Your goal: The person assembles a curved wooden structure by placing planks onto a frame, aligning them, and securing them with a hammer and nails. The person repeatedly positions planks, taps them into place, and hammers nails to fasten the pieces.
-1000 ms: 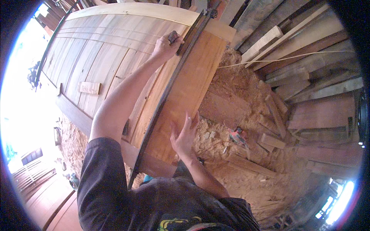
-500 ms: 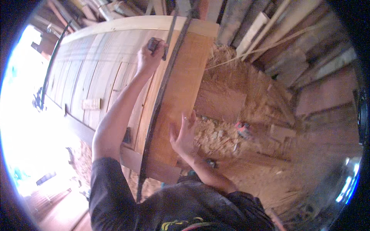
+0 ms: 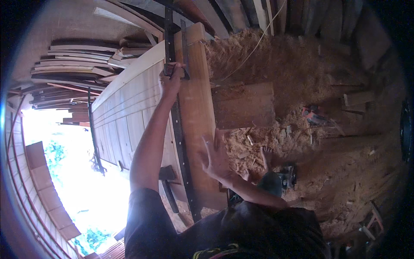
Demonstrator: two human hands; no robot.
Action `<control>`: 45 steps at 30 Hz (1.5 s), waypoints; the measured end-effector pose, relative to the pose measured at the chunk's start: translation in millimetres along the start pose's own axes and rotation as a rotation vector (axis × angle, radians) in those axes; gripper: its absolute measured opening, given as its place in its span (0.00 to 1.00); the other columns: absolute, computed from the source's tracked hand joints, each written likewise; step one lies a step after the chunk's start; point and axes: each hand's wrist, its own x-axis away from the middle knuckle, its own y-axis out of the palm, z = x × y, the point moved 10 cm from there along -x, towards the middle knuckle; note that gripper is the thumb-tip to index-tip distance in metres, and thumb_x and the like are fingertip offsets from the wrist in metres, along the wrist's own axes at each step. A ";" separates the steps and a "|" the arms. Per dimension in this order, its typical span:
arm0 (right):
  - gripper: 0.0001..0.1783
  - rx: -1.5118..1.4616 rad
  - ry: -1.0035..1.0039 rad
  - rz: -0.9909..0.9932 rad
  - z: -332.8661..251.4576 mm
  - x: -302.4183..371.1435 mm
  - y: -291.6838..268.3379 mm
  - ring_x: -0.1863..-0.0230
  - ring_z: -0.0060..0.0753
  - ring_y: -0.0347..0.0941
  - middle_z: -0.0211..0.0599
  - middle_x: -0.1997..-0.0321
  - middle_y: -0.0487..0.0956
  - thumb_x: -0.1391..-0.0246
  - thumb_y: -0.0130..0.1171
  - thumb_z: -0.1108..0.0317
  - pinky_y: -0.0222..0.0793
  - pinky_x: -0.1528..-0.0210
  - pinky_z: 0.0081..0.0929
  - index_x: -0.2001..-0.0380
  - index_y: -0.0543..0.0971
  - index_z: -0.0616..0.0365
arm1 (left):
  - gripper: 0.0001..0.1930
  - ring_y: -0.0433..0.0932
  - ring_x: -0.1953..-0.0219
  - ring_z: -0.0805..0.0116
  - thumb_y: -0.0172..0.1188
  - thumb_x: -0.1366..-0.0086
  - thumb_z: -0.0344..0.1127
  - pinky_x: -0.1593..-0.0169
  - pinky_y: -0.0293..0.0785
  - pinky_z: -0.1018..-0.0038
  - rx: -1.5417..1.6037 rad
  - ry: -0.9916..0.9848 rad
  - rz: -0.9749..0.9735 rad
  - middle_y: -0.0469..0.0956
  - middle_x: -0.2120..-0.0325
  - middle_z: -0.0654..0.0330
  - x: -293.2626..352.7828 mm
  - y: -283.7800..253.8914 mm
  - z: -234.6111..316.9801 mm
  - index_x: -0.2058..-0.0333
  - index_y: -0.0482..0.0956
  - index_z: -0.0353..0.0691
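Note:
A large wooden panel (image 3: 196,129) of joined boards stretches away from me, with a long dark metal clamp bar (image 3: 179,138) lying across it. My left hand (image 3: 169,82) is closed around a dark metal piece (image 3: 185,74) beside the bar, towards the far end. Its exact shape is partly covered by my fingers. At the panel's right edge, my right hand (image 3: 217,162) has its fingers stretched out and holds nothing. A tool like a hammer, with a dark head (image 3: 167,173), sits left of the bar near the panel's close end.
Wood shavings (image 3: 246,47) cover the floor on the right, around a flat brown board (image 3: 243,105). A red power tool (image 3: 315,115) lies there, and a dark tool (image 3: 287,176) is by my bare foot (image 3: 267,156). Stacked planks (image 3: 73,64) stand at far left.
My view has turned, so the panel appears more upright and the stacked planks show. The left hand has brought the dark metal piece against the bar. My right hand stays open by the edge.

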 end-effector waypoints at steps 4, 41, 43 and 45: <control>0.40 -0.067 0.030 -0.015 5.3 0.4 0.2 0.28 0.86 0.52 0.80 0.27 0.52 0.40 0.65 0.63 0.64 0.32 0.61 0.29 0.60 0.55 | 0.09 0.79 0.62 0.76 0.61 0.26 0.38 0.55 0.76 0.74 -0.044 0.004 -0.003 0.86 0.63 0.62 0.5 2.6 10.2 0.60 0.82 0.38; 0.42 0.251 -0.135 -0.090 -4.2 12.9 25.8 0.25 0.67 0.55 0.67 0.24 0.57 0.37 0.60 0.58 0.54 0.26 0.56 0.26 0.55 0.57 | 0.22 0.78 0.68 0.74 0.61 0.28 0.55 0.61 0.76 0.73 0.053 -0.381 0.587 0.83 0.72 0.65 347.8 -306.6 -141.2 0.59 0.83 0.39; 0.41 0.279 -0.221 -0.061 -6.5 10.8 28.0 0.27 0.66 0.57 0.64 0.26 0.60 0.35 0.60 0.52 0.55 0.27 0.54 0.27 0.57 0.58 | 0.25 0.74 0.52 0.70 0.61 0.28 0.55 0.47 0.70 0.69 -0.078 -0.364 0.468 0.78 0.53 0.59 379.8 -320.2 -153.2 0.44 0.77 0.41; 0.42 0.345 -0.262 -0.066 3.4 4.1 27.0 0.26 0.66 0.56 0.64 0.26 0.59 0.34 0.59 0.51 0.53 0.26 0.52 0.27 0.56 0.59 | 0.33 0.63 0.30 0.64 0.61 0.29 0.57 0.26 0.56 0.61 -0.076 -0.323 0.367 0.64 0.30 0.52 404.2 -326.7 -139.0 0.32 0.66 0.47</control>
